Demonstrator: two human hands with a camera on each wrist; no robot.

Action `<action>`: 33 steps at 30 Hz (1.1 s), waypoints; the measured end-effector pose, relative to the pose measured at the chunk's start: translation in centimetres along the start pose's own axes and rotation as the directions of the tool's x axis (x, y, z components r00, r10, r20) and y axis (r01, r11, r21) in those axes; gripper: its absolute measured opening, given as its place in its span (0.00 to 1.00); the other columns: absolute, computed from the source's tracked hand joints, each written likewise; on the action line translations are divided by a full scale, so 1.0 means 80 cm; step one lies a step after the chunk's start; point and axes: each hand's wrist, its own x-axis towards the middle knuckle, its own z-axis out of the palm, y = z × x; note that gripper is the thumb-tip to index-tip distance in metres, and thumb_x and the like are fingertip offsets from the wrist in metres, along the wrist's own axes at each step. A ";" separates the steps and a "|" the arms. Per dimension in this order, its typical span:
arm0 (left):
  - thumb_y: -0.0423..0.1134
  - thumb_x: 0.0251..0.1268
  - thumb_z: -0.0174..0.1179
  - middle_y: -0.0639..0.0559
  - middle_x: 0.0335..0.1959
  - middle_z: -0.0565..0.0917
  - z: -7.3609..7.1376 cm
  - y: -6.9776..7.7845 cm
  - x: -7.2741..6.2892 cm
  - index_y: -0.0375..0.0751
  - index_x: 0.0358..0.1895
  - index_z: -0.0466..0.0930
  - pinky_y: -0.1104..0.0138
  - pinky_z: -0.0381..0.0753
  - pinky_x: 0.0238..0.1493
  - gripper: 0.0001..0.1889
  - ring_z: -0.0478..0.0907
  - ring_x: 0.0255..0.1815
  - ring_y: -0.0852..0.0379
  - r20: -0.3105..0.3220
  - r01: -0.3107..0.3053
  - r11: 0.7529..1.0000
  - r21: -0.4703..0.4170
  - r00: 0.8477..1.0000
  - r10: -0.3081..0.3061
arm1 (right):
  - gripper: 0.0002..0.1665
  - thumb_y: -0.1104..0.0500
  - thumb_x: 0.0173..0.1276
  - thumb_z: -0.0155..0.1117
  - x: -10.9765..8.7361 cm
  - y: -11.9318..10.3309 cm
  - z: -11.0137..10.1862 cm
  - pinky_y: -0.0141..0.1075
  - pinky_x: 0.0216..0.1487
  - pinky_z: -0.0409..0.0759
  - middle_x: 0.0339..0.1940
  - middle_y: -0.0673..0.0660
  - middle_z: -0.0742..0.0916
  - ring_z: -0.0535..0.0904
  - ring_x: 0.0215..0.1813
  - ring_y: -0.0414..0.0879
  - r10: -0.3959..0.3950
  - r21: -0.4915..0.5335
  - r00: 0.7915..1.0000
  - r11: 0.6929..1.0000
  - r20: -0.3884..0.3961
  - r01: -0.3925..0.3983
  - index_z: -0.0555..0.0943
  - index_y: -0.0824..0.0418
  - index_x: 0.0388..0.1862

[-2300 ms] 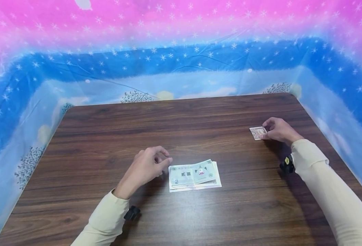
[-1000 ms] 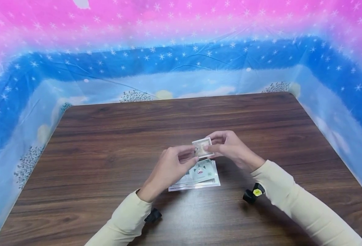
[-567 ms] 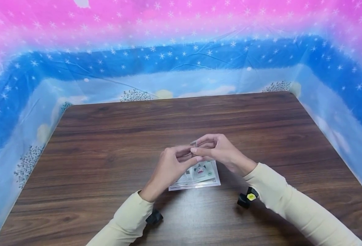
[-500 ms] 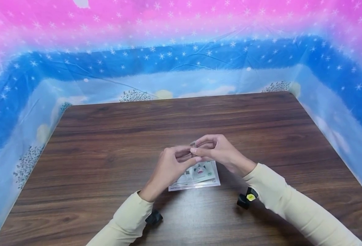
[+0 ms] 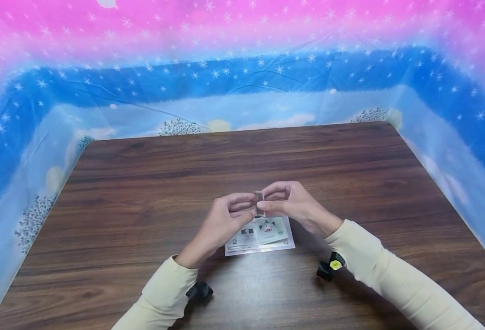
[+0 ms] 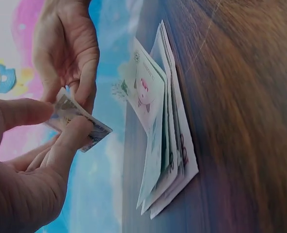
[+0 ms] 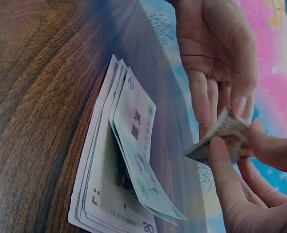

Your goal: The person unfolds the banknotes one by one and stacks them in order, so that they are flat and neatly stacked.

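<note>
Both hands meet over the stack of banknotes, with a small, brownish folded banknote (image 5: 260,210) between their fingertips. My right hand (image 5: 297,204) pinches it, its thumb laid across the face, as the right wrist view shows. From the other side my left hand (image 5: 219,220) holds its edge between thumb and fingers; in the left wrist view that thumb overlaps the folded banknote (image 6: 99,132). Just below lies the stack of banknotes (image 5: 281,245). Its top note is pale green with a cartoon face and a 2, and lifts along a crease in the right wrist view.
The stack rests on a dark wood-grain table (image 5: 143,192). A pink and blue snowflake cloth (image 5: 242,73) hangs around the table's far and side edges. A black wrist camera (image 5: 201,292) sits under the left cuff, another wrist camera (image 5: 326,270) under the right.
My right hand has brought the brownish banknote from the right of the table to above the stack, where my left hand joined it. The note is now folded narrower. Lately the left hand shifted slightly left.
</note>
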 end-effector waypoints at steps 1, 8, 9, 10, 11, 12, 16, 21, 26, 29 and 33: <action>0.24 0.62 0.64 0.34 0.54 0.84 -0.001 0.000 0.000 0.28 0.61 0.77 0.62 0.85 0.52 0.22 0.85 0.53 0.42 -0.012 0.003 1.000 0.000 1.000 -0.003 | 0.20 0.69 0.65 0.71 -0.001 -0.001 0.000 0.45 0.51 0.86 0.49 0.64 0.88 0.87 0.44 0.50 0.003 -0.013 1.000 1.000 -0.005 -0.003 0.80 0.70 0.55; 0.23 0.63 0.63 0.34 0.42 0.88 -0.009 -0.001 -0.003 0.31 0.55 0.79 0.60 0.89 0.39 0.16 0.88 0.39 0.44 -0.105 -0.006 0.997 0.072 0.994 0.014 | 0.20 0.73 0.66 0.64 -0.007 -0.002 -0.005 0.40 0.45 0.86 0.44 0.64 0.89 0.86 0.40 0.47 -0.006 -0.094 1.000 0.996 -0.031 0.003 0.77 0.71 0.58; 0.23 0.64 0.64 0.34 0.40 0.88 -0.012 -0.001 -0.004 0.31 0.54 0.79 0.58 0.89 0.37 0.15 0.88 0.38 0.45 -0.103 0.002 0.997 0.074 0.995 0.005 | 0.20 0.73 0.66 0.64 -0.008 -0.001 -0.006 0.39 0.43 0.85 0.42 0.63 0.89 0.85 0.39 0.46 -0.008 -0.111 0.999 0.994 -0.037 0.004 0.78 0.71 0.57; 0.23 0.64 0.64 0.34 0.38 0.88 -0.014 -0.002 -0.005 0.31 0.53 0.79 0.57 0.89 0.35 0.15 0.88 0.36 0.45 -0.097 0.012 0.997 0.082 0.995 -0.004 | 0.20 0.73 0.65 0.63 -0.008 0.000 -0.007 0.38 0.42 0.85 0.40 0.62 0.89 0.85 0.38 0.46 -0.015 -0.136 0.999 0.991 -0.040 0.010 0.78 0.72 0.56; 0.23 0.64 0.64 0.35 0.36 0.88 -0.017 -0.001 -0.007 0.31 0.53 0.79 0.57 0.89 0.34 0.15 0.88 0.34 0.44 -0.085 0.026 0.995 0.093 0.996 -0.018 | 0.19 0.73 0.64 0.64 -0.009 0.001 -0.007 0.37 0.42 0.85 0.39 0.62 0.89 0.85 0.38 0.46 -0.019 -0.156 0.999 0.988 -0.045 0.012 0.79 0.72 0.55; 0.23 0.64 0.64 0.36 0.34 0.88 -0.020 -0.002 -0.008 0.31 0.53 0.79 0.56 0.89 0.32 0.15 0.88 0.32 0.44 -0.067 0.044 0.993 0.106 0.997 -0.037 | 0.18 0.73 0.63 0.64 -0.010 0.002 -0.008 0.37 0.41 0.85 0.37 0.61 0.89 0.84 0.37 0.46 -0.027 -0.189 0.998 0.982 -0.051 0.017 0.79 0.71 0.53; 0.25 0.64 0.65 0.43 0.28 0.87 -0.031 -0.005 -0.011 0.34 0.53 0.79 0.57 0.88 0.26 0.15 0.87 0.24 0.45 0.027 0.083 0.965 0.249 0.995 -0.093 | 0.12 0.71 0.60 0.70 -0.010 0.009 -0.009 0.36 0.37 0.82 0.32 0.57 0.86 0.82 0.34 0.45 -0.113 -0.395 0.993 0.914 -0.031 0.091 0.83 0.69 0.44; 0.32 0.64 0.69 0.54 0.20 0.84 -0.037 -0.012 -0.013 0.40 0.52 0.82 0.64 0.80 0.19 0.14 0.81 0.17 0.57 0.098 0.020 0.847 0.531 0.992 -0.085 | 0.11 0.68 0.55 0.76 -0.009 0.019 -0.004 0.35 0.31 0.79 0.25 0.51 0.84 0.79 0.28 0.42 -0.194 -0.634 0.980 0.752 0.049 0.181 0.84 0.65 0.36; 0.36 0.62 0.72 0.58 0.19 0.83 -0.036 -0.018 -0.013 0.41 0.51 0.84 0.66 0.77 0.22 0.15 0.78 0.17 0.62 0.107 -0.007 0.763 0.646 0.991 -0.082 | 0.14 0.66 0.54 0.79 -0.007 0.027 0.003 0.34 0.33 0.81 0.24 0.48 0.84 0.79 0.28 0.39 -0.186 -0.751 0.980 0.636 0.071 0.175 0.84 0.64 0.37; 0.37 0.61 0.73 0.57 0.22 0.84 -0.034 -0.020 -0.013 0.41 0.50 0.85 0.66 0.78 0.24 0.15 0.78 0.20 0.63 0.101 -0.004 0.735 0.678 0.991 -0.087 | 0.17 0.63 0.54 0.81 -0.007 0.029 0.005 0.34 0.32 0.79 0.23 0.47 0.84 0.78 0.26 0.38 -0.171 -0.797 0.983 0.585 0.063 0.153 0.83 0.64 0.40; 0.40 0.60 0.74 0.54 0.23 0.83 -0.035 -0.022 -0.012 0.40 0.47 0.84 0.65 0.77 0.24 0.15 0.78 0.22 0.60 0.082 0.003 0.702 0.712 0.993 -0.088 | 0.21 0.58 0.54 0.83 -0.008 0.030 0.005 0.35 0.26 0.74 0.21 0.47 0.81 0.75 0.23 0.40 -0.179 -0.846 0.983 0.516 0.044 0.131 0.83 0.63 0.43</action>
